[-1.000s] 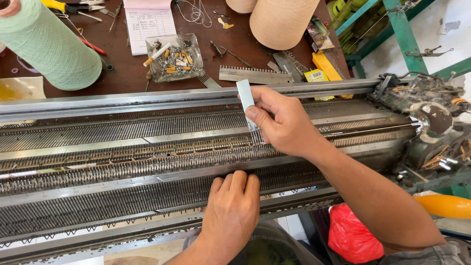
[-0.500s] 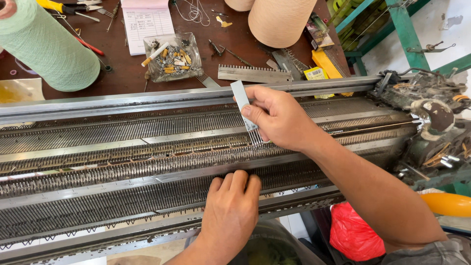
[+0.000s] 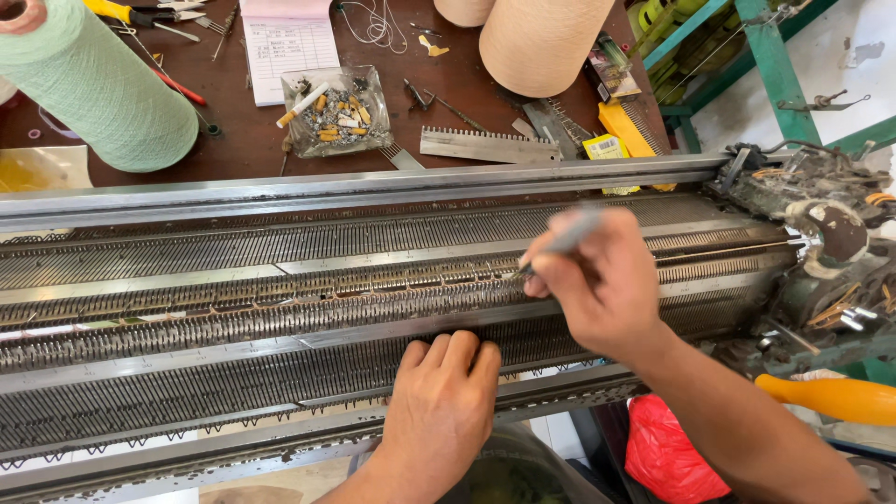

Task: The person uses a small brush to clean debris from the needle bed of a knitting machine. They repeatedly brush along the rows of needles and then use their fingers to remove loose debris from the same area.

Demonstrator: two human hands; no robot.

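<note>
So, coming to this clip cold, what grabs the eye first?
The long metal needle bed of a flat knitting machine fills the frame from edge to edge. At centre right, the right hand presses a slim, blurred metal tool to the needles, while the left hand rests flat on the front rail below. Behind, on the brown bench, a big pale green yarn cone lies at upper left.

On the dark brown wooden counter [image 3: 261, 140], a pale mint-green yarn cone [image 3: 98, 89] lies at the left edge; a beige yarn cone [image 3: 546, 42] stands near the far edge. The long knitting machine bed [image 3: 280, 280] is dull grey steel, ribbed with fine needle rows. The blurred flat tool [image 3: 574, 233] looks silvery grey.
</note>
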